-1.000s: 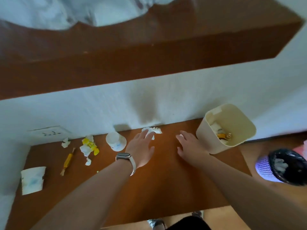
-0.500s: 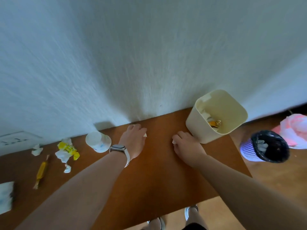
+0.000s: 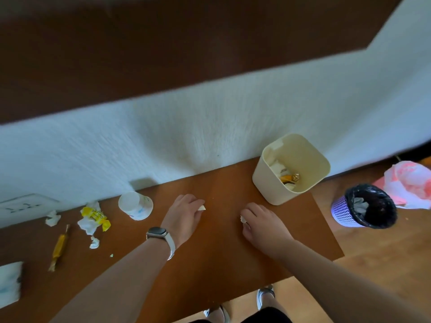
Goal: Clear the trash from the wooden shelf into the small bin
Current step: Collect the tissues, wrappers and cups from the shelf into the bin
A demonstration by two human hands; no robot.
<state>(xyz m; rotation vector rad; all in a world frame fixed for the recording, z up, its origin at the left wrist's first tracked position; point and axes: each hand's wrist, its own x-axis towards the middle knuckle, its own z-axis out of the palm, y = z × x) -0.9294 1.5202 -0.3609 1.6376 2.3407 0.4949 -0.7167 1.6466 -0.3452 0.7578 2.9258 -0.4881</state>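
On the wooden shelf (image 3: 210,252) we close our right hand (image 3: 261,226) around a paper scrap (image 3: 243,219), our left hand (image 3: 185,217) around another scrap (image 3: 202,207); the small bin (image 3: 275,190) stands just right, nearer our right hand.

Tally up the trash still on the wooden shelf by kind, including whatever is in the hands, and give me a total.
Paper cups: 2, one on its side, one at the left edge
Wrappers: 2, yellow-and-white wrapper, gold candy wrapper
White paper scraps: 4, loose, one in the left hand, one in the right hand
Total: 8
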